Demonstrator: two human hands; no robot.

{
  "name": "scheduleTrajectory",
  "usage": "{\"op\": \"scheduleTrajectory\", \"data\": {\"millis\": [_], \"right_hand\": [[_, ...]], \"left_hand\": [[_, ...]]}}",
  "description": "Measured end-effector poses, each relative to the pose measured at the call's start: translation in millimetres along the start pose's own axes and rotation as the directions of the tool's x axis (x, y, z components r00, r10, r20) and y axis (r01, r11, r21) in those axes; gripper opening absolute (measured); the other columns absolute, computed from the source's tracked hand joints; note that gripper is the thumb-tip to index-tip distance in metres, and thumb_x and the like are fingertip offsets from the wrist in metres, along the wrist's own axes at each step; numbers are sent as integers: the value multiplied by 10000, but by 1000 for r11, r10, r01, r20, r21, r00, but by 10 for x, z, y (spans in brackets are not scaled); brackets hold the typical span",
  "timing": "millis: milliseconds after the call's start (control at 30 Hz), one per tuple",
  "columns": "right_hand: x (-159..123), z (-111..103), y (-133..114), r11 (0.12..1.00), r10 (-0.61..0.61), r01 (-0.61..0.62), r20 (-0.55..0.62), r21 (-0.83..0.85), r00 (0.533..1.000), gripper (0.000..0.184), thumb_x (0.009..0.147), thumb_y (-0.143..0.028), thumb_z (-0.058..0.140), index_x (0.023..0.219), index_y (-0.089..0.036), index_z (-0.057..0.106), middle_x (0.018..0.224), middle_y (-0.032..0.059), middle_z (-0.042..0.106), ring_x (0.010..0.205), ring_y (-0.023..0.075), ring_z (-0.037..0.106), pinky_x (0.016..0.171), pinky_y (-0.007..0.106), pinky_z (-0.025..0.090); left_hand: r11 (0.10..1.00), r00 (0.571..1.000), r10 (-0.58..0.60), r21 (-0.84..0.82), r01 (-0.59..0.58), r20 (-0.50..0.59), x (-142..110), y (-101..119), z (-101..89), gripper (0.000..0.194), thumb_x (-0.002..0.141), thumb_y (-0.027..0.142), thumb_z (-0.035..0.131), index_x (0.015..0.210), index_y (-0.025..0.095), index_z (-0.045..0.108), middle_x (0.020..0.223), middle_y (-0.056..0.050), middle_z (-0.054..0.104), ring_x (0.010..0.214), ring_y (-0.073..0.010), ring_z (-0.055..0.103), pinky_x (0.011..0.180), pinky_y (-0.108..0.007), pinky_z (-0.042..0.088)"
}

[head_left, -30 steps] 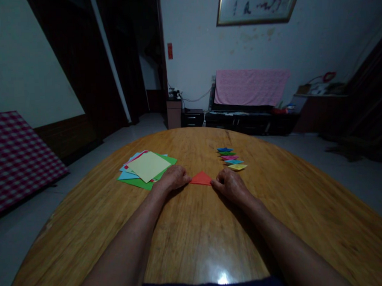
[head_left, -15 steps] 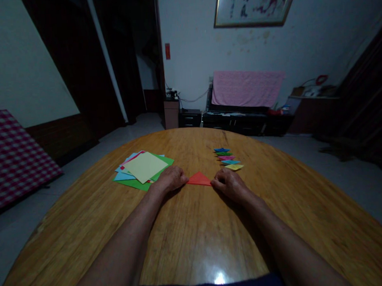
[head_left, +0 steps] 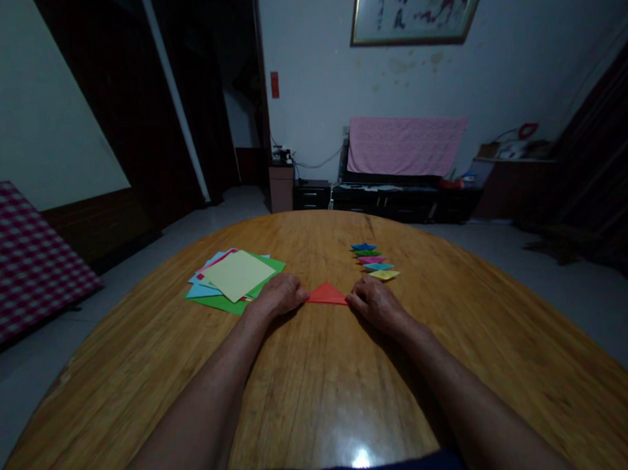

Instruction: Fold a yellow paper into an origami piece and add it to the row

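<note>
A red sheet of paper (head_left: pixel 327 294), folded into a triangle with its peak pointing away from me, lies on the wooden table. My left hand (head_left: pixel 284 294) is closed, its fingertips pinching the triangle's left corner. At the right corner, my right hand (head_left: pixel 374 299) pinches the paper between thumb and fingers. Beyond my right hand is a row of small folded paper boats, the nearest one yellow (head_left: pixel 384 275) and the farthest dark blue (head_left: pixel 364 247). Square sheets of coloured paper (head_left: pixel 239 274) are piled past my left hand, a pale yellow one on top.
The round wooden table (head_left: pixel 311 382) spreads out on all sides of my arms. A red-and-white checked cloth (head_left: pixel 25 257) hangs at the left. Across the room, a pink cloth (head_left: pixel 407 146) covers something on a low dark cabinet (head_left: pixel 386 200).
</note>
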State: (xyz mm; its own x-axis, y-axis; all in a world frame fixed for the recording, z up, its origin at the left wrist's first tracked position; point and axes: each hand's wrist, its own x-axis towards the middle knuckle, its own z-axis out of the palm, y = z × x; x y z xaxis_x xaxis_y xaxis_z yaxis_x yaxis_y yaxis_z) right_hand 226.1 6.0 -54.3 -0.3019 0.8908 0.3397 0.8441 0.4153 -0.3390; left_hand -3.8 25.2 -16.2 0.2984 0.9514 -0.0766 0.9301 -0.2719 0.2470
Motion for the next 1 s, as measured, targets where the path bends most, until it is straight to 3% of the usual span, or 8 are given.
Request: {"op": "scheduleTrajectory", "data": {"millis": [367,533,700,1000], "right_hand": [[-30,35,-89,989,52,-56,-31,-135,998,152,829,-221,522,715,-143,587,801,60,545,760,158,482,683,250,348],[-21,18,-267,980,2,-11,-45,-197,999,166,870,-180,460,835,-144,617,922,96,570,851,178,492,729,261,353],[21,36,-476,943,9,8,48,-333,999,197,868,-191,460,822,-161,649,873,110,607,818,222,515,673,303,333],[-26,67,-547,953,115,-91,68,-288,991,256,887,-163,395,839,-144,645,895,123,616,743,192,556,624,293,351]], "left_hand": [[1000,1000,-10,-8,10,-2,-23,26,-5,330,805,378,458,801,137,684,801,-105,677,702,-179,586,610,-262,391],[1000,1000,-14,-18,13,-10,-39,25,-1,314,806,372,461,791,143,676,785,-91,672,678,-169,583,584,-255,376],[999,999,-20,-32,19,-33,-17,3,37,283,798,369,477,805,160,668,791,-83,681,701,-178,593,587,-257,374],[998,999,-33,-47,31,-33,20,-28,71,245,791,347,498,863,179,661,833,-68,688,730,-171,601,598,-243,379]]}}
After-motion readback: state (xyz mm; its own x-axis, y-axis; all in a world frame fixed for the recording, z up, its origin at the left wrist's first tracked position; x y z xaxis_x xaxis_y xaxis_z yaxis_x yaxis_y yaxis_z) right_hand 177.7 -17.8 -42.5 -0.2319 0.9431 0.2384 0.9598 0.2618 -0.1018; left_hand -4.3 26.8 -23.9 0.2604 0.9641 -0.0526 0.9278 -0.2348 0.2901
